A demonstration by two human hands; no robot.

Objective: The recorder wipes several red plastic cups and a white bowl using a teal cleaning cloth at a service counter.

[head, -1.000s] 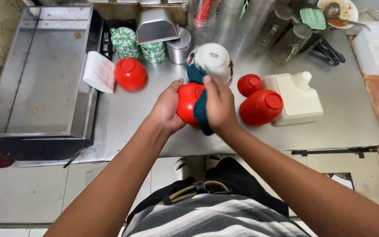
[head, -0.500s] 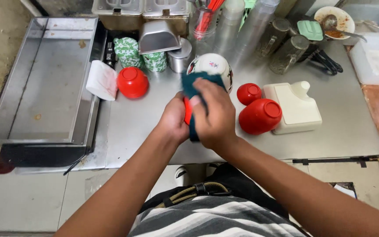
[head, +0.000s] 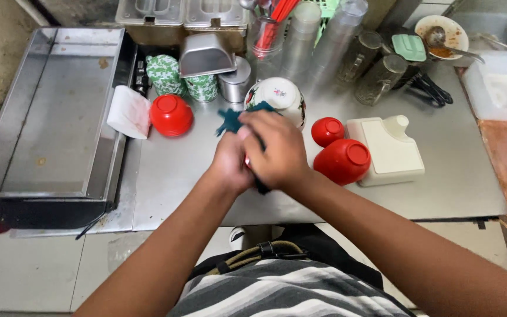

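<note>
red bowl (head: pixel 246 161), dark teal cloth (head: pixel 230 120) over it

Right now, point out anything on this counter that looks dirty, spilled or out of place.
One thing stands out: the white bowl at the back right, smeared with brown residue, a spoon left in it. The red bowls sit upside down, unspilled. Both hands grip a dark green cloth.
</note>
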